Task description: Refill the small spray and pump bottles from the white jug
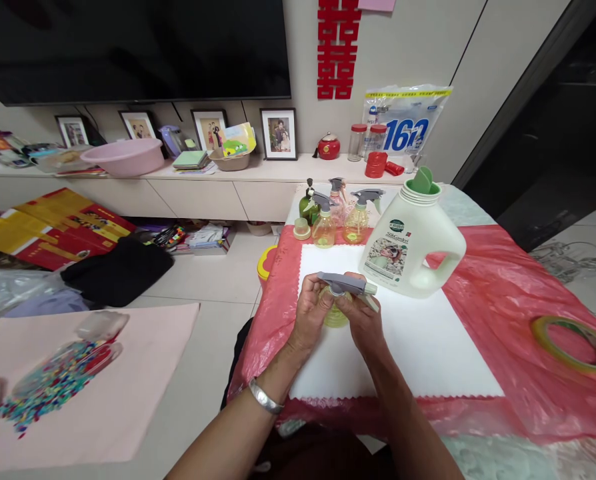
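Note:
Between my two hands is a yellow-tinted spray bottle (337,316) with a grey trigger head (343,283), held above a white scallop-edged mat (393,353). My left hand (309,308) is closed round its left side near the neck. Closed on the right side is my right hand (367,323), its thumb beside the left thumb just under the head. The hands hide much of the bottle. Beyond them stands a large pale-green detergent jug (415,240) with a green spout piece (422,180) in its uncapped mouth.
Behind the mat stand yellow spray bottles (324,230), a pink spray bottle (337,197), a green pump bottle (308,207) and a small cap (302,229). A tape roll (575,343) lies right on the red plastic sheet (493,287). Colourful beads (53,383) cover part of a pink surface at left.

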The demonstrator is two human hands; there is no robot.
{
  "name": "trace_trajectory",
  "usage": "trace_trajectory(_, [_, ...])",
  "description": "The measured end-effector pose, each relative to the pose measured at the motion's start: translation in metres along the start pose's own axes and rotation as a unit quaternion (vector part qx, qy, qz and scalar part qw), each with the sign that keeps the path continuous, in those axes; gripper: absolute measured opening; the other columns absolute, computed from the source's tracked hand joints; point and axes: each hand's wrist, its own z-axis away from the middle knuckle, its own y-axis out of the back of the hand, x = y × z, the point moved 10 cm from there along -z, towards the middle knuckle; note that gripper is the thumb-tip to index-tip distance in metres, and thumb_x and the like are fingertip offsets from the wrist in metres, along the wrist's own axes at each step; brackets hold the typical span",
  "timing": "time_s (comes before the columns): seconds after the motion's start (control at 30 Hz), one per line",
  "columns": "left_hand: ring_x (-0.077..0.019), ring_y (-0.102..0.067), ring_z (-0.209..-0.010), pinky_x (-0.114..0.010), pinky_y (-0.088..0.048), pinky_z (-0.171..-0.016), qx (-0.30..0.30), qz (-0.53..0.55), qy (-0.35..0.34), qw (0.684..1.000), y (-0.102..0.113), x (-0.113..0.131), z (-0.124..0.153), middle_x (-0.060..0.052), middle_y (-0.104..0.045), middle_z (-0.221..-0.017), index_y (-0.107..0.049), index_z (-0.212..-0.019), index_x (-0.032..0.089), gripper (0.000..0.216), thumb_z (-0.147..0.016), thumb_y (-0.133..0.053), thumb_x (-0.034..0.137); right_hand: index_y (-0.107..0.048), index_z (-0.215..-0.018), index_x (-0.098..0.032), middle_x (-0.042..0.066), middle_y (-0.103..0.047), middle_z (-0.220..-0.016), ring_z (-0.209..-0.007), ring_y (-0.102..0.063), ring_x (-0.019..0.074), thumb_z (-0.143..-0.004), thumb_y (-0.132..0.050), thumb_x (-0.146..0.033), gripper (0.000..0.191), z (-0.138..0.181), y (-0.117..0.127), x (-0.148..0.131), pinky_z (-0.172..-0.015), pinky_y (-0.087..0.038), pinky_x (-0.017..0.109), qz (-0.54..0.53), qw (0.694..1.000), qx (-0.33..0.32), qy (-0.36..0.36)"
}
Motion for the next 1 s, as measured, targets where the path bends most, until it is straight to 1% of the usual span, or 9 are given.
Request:
trace_trajectory(0.17, [-0.0174, -0.062, -0.097, -0.03, -0.048, -0.09, 0.021, -0.009, -0.015, 1.0, 0.001, 0.003, 0.0, -0.002, -0.067, -0.103, -0.06, -0.107, 0.024, 0.039, -0.081, -0.078, 0.046, -0.056, -0.109, -0.017, 0.004, -0.06, -0.101, -0.09, -0.06, 0.0166, -0.078, -0.078, -0.043, 0.045, 0.0, -0.001, -0.002, -0.078, -0.05, 0.029, 0.004, 1.0, 0.011, -0.003])
trace_trajectory(0.33, [-0.0168, -0.063, -0.092, -0.03, -0.049, -0.086, 0.03, -0.014, -0.011, 0.999, 0.004, -0.001, -0.003, -0.002, -0.067, -0.099, -0.06, -0.103, 0.023, 0.041, -0.079, -0.08, 0.049, -0.056, -0.113, -0.017, 0.007, -0.062, -0.111, -0.096, -0.061, 0.0192, -0.08, -0.075, -0.044, 0.047, 0.001, 0.0, -0.001, -0.087, -0.051, 0.034, 0.034, 0.999, 0.018, -0.006])
trace_trajectory(0.43, [-0.0162, -0.063, -0.092, -0.028, -0.049, -0.085, 0.021, -0.039, -0.002, 0.999, 0.008, -0.003, -0.003, -0.002, -0.067, -0.097, -0.061, -0.101, 0.022, 0.038, -0.081, -0.078, 0.049, -0.058, -0.118, -0.016, 0.008, -0.064, -0.109, -0.097, -0.062, 0.0204, -0.083, -0.071, -0.048, 0.048, 0.001, 0.0, -0.001, -0.093, -0.051, 0.038, 0.074, 0.997, 0.013, -0.016])
trace_trajectory(0.5, [-0.0178, -0.063, -0.099, -0.03, -0.049, -0.089, 0.015, -0.074, 0.016, 0.997, 0.014, -0.004, -0.001, -0.003, -0.069, -0.103, -0.062, -0.104, 0.021, 0.038, -0.082, -0.077, 0.049, -0.062, -0.12, -0.017, 0.009, -0.064, -0.113, -0.107, -0.06, 0.0233, -0.083, -0.069, -0.049, 0.049, 0.002, 0.003, -0.003, -0.102, -0.047, 0.042, 0.115, 0.993, 0.009, -0.021])
trace_trajectory(0.57, [-0.0208, -0.063, -0.106, -0.033, -0.048, -0.095, 0.01, -0.116, 0.047, 0.992, 0.021, -0.007, 0.004, -0.006, -0.069, -0.115, -0.063, -0.113, 0.021, 0.044, -0.083, -0.075, 0.052, -0.066, -0.118, -0.019, 0.009, -0.063, -0.12, -0.119, -0.055, 0.0273, -0.078, -0.073, -0.048, 0.049, 0.003, 0.008, -0.003, -0.11, -0.041, 0.046, 0.162, 0.986, 0.004, -0.028])
trace_trajectory(0.67, [-0.026, -0.061, -0.118, -0.041, -0.045, -0.104, -0.005, -0.166, 0.099, 0.981, 0.032, -0.012, 0.016, -0.011, -0.065, -0.13, -0.061, -0.124, 0.02, 0.052, -0.086, -0.068, 0.055, -0.07, -0.114, -0.022, 0.007, -0.063, -0.122, -0.123, -0.051, 0.0323, -0.068, -0.08, -0.039, 0.05, 0.006, 0.013, 0.001, -0.113, -0.036, 0.052, 0.222, 0.974, -0.017, -0.051])
trace_trajectory(0.8, [-0.0305, -0.05, -0.137, -0.047, -0.036, -0.117, -0.013, -0.185, 0.109, 0.977, 0.041, -0.016, 0.028, -0.012, -0.059, -0.143, -0.058, -0.132, 0.021, 0.055, -0.087, -0.068, 0.05, -0.068, -0.116, -0.022, 0.006, -0.064, -0.12, -0.116, -0.056, 0.0306, -0.063, -0.08, -0.029, 0.054, 0.01, 0.012, 0.008, -0.105, -0.044, 0.049, 0.251, 0.965, -0.042, -0.069])
trace_trajectory(0.9, [-0.0319, -0.049, -0.139, -0.05, -0.035, -0.118, -0.014, -0.176, 0.121, 0.977, 0.043, -0.023, 0.033, -0.013, -0.056, -0.148, -0.055, -0.135, 0.022, 0.059, -0.083, -0.072, 0.043, -0.064, -0.119, -0.02, 0.007, -0.063, -0.122, -0.111, -0.059, 0.0285, -0.063, -0.081, -0.029, 0.059, 0.011, 0.014, 0.012, -0.101, -0.048, 0.045, 0.245, 0.966, -0.025, -0.074])
trace_trajectory(1.0, [-0.0326, -0.046, -0.141, -0.052, -0.032, -0.12, 0.002, -0.168, 0.138, 0.976, 0.048, -0.028, 0.038, -0.015, -0.054, -0.149, -0.055, -0.135, 0.021, 0.064, -0.078, -0.078, 0.039, -0.058, -0.126, -0.019, 0.009, -0.061, -0.126, -0.111, -0.061, 0.0273, -0.062, -0.084, -0.034, 0.071, 0.012, 0.02, 0.01, -0.099, -0.051, 0.043, 0.205, 0.975, -0.008, -0.081])
